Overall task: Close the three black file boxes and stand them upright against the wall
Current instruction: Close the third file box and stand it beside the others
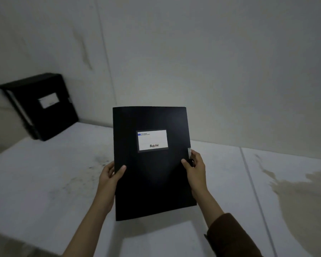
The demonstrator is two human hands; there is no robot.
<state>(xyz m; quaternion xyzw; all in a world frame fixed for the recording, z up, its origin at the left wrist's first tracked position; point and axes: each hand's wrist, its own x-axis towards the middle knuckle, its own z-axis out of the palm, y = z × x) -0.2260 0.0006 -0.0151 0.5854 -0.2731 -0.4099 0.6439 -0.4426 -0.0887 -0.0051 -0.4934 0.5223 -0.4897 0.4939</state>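
Note:
I hold a closed black file box [152,173] in the air over the white table, its front with a white label facing me. My left hand [110,173] grips its left edge, thumb on the front. Along the right edge my right hand [195,166] holds on beside the small metal clasp [189,153]. A second black file box [43,106] stands upright at the far left, leaning against the wall, label facing out. No third box is in view.
The white table [44,182] runs to the pale wall [211,71] behind. A seam [252,186] crosses the table on the right, with a brownish stain [300,190] beyond it. Dark smudges mark the surface left of centre.

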